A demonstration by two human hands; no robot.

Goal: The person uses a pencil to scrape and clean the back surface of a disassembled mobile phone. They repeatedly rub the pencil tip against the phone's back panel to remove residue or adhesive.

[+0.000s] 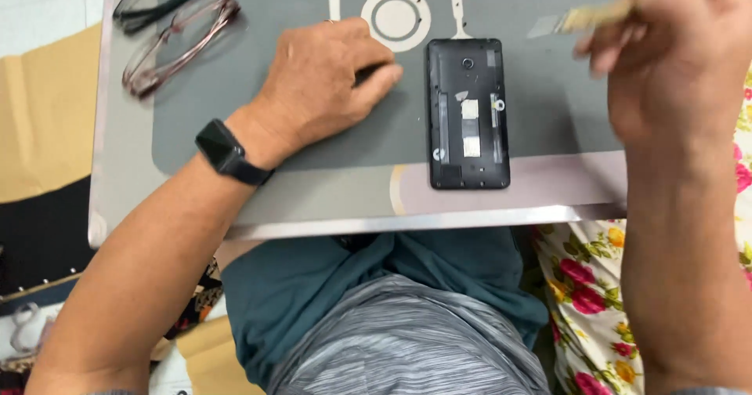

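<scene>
Grey work mat [235, 140] on a silver tray across my lap, teal cloth and striped grey shirt below it at 6 o'clock, floral fabric [583, 285] at 4 o'clock. My right hand [674, 58] is up at 2 o'clock, blurred, fingers curled shut around a small pale-handled brush [583, 19] with the bristles pointing toward 9. My left hand [325, 81] lies on the mat at 11 o'clock, fingers loosely bent and pressed down; something dark shows under the fingertips, can't tell what it is. Black watch [227, 154] on that wrist. Phone [468, 113], back cover off, black inner frame exposed, lies upright on the mat just right of centre, close to my left fingertips, not touching either hand. Two pairs of glasses [176, 30] at 10 o'clock. White ring print [395, 19] on the mat at 12.
</scene>
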